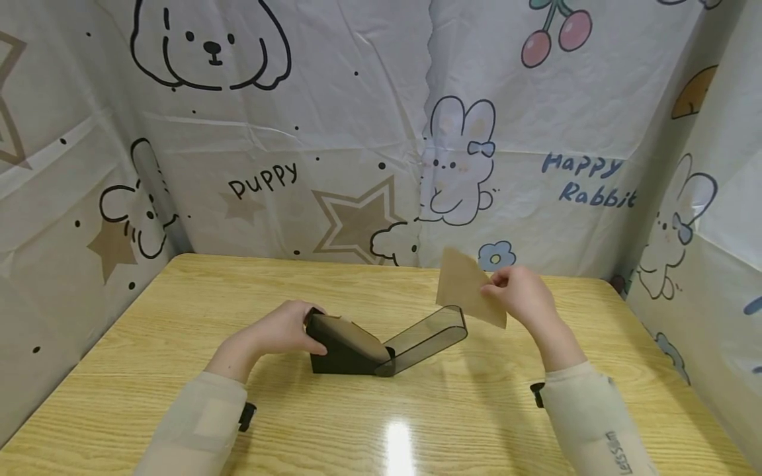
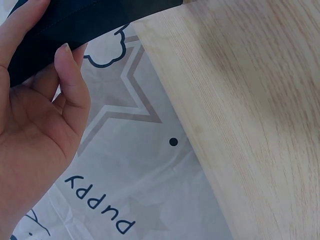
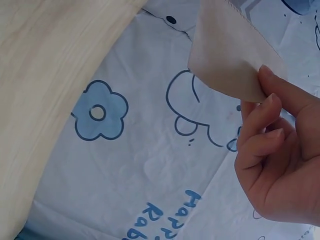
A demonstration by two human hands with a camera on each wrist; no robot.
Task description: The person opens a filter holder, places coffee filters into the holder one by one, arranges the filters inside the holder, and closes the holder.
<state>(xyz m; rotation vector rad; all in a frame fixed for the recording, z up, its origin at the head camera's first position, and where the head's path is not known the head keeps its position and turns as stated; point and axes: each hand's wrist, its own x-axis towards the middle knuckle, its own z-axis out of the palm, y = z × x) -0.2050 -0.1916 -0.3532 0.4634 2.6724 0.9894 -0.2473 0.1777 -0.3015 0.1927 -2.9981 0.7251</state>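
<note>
My left hand (image 1: 287, 328) grips the left end of a black wedge-shaped holder (image 1: 340, 357) that stands on the table. Its smoky see-through lid (image 1: 430, 336) is swung back to the right. Brown paper filters (image 1: 351, 336) sit inside the holder. In the left wrist view, fingers and thumb wrap the dark holder (image 2: 95, 25). Above and to the right of the lid, my right hand (image 1: 526, 297) pinches one brown paper coffee filter (image 1: 464, 284) at its edge. The right wrist view shows that filter (image 3: 227, 52) with a crimped seam, between thumb and fingers.
The wooden table (image 1: 333, 423) spreads under both arms. A printed white curtain (image 1: 333, 132) hangs right behind its far edge, and more of it hangs along the left and right sides.
</note>
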